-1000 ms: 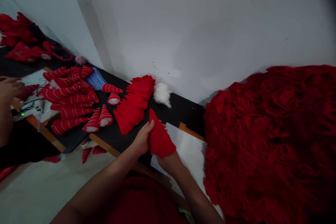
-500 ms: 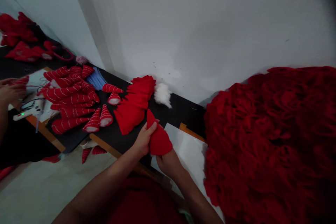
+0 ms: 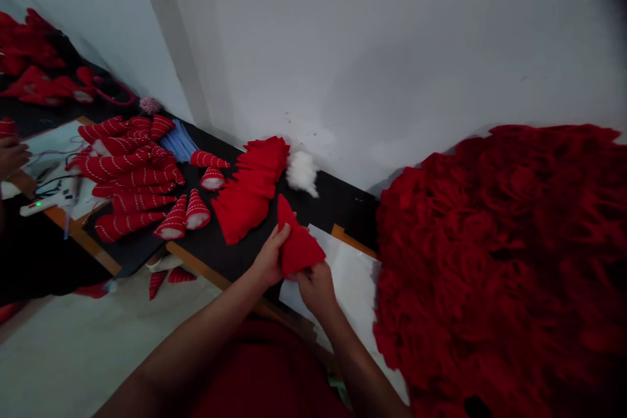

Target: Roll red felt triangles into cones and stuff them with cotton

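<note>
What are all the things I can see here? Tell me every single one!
red cone: one, plain red, held over the white sheet
plain cones: an overlapping row, too many to count, red, on the table
striped cones: many, red and white, piled at the table's left
stuffing: one tuft, white, by the wall
blue bundle: one, blue, behind the striped cones
fabric heap: one, dark red, at the right
white sheet: one, white, under the hands
table: one, black top, along the wall
co-worker's hand: one, at the far left edge
left hand: one, gripping the red cone's left side
right hand: one, gripping its bottom edge
</note>
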The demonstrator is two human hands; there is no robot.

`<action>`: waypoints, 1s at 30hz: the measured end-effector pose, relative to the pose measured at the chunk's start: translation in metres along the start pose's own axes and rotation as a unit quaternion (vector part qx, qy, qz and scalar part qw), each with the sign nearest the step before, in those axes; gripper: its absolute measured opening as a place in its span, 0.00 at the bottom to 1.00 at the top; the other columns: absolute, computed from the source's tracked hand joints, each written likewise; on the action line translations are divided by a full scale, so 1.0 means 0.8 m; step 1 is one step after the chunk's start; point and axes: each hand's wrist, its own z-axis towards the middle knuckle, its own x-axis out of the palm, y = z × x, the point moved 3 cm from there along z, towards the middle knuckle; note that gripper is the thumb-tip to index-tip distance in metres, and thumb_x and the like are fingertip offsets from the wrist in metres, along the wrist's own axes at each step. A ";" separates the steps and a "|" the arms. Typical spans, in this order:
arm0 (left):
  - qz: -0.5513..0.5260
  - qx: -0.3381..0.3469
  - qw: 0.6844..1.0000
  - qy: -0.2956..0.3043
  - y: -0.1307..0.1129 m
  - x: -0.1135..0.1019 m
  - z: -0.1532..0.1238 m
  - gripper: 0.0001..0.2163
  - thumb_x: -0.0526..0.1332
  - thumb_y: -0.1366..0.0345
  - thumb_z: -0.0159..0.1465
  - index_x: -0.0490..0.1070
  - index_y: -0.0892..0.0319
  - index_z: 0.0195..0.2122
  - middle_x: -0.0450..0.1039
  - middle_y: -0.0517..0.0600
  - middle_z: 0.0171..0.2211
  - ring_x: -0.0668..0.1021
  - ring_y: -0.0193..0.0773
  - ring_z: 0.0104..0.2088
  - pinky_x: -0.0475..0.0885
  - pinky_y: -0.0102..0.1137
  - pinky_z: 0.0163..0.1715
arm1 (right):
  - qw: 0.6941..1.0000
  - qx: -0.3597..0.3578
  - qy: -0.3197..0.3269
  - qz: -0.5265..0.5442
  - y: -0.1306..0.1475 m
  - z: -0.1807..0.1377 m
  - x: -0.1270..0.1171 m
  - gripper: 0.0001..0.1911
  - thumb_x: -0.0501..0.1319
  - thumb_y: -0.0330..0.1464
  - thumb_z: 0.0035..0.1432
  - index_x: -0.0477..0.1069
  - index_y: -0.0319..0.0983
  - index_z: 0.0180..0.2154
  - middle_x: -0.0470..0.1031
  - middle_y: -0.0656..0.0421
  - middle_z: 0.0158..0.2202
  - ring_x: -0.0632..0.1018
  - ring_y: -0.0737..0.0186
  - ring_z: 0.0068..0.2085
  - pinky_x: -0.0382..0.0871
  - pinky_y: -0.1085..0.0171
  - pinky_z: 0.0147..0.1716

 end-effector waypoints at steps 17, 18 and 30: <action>-0.060 -0.062 0.996 -0.030 0.019 0.015 0.011 0.18 0.54 0.55 0.59 0.65 0.59 0.47 0.74 0.52 0.34 0.77 0.38 0.31 0.71 0.33 0.36 | 0.984 -0.063 -0.074 -0.151 0.022 -0.017 -0.019 0.18 0.50 0.26 0.56 0.61 0.40 0.50 0.67 0.52 0.45 0.69 0.57 0.49 0.69 0.57 0.44; -0.061 -0.068 0.996 -0.025 0.021 0.017 0.013 0.18 0.54 0.54 0.58 0.66 0.60 0.45 0.75 0.53 0.33 0.77 0.38 0.31 0.71 0.33 0.35 | 0.980 -0.070 -0.099 -0.161 0.020 -0.016 -0.023 0.18 0.50 0.26 0.56 0.62 0.40 0.49 0.66 0.51 0.46 0.68 0.57 0.49 0.69 0.56 0.44; -0.037 -0.055 0.998 -0.007 0.030 0.046 0.030 0.20 0.54 0.50 0.56 0.70 0.62 0.39 0.75 0.55 0.33 0.77 0.41 0.32 0.71 0.34 0.35 | 0.941 -0.171 -0.146 -0.253 0.016 -0.001 -0.050 0.14 0.52 0.27 0.56 0.69 0.38 0.43 0.68 0.49 0.45 0.64 0.51 0.50 0.64 0.48 0.46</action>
